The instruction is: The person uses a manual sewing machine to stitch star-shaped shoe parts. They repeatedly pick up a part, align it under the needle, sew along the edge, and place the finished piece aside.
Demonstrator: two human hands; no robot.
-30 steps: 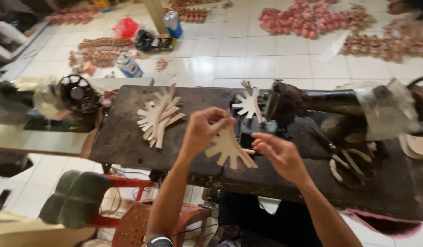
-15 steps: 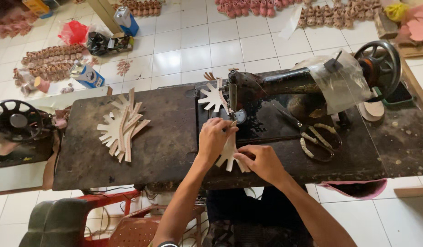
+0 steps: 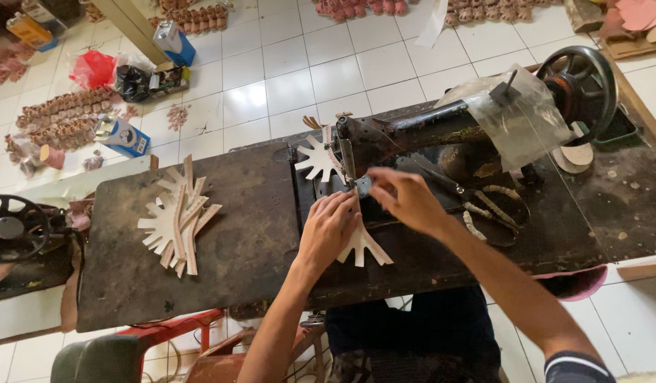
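Observation:
A pale, fan-shaped cut piece lies on the dark table under the head of a black sewing machine. My left hand presses flat on the piece just left of the needle. My right hand pinches the piece's upper edge close to the presser foot. A second pale fan-shaped piece sticks out behind the needle. A loose stack of the same cut pieces rests on the table's left part.
Large scissors lie on the table to the right of my hands. Another sewing machine's wheel shows at far left. Boxes, bags and piles of small reddish items cover the white tiled floor beyond the table.
The view has tilted and closed in on the table. Both hands have moved up to the needle, carrying the fan-shaped piece under the machine head.

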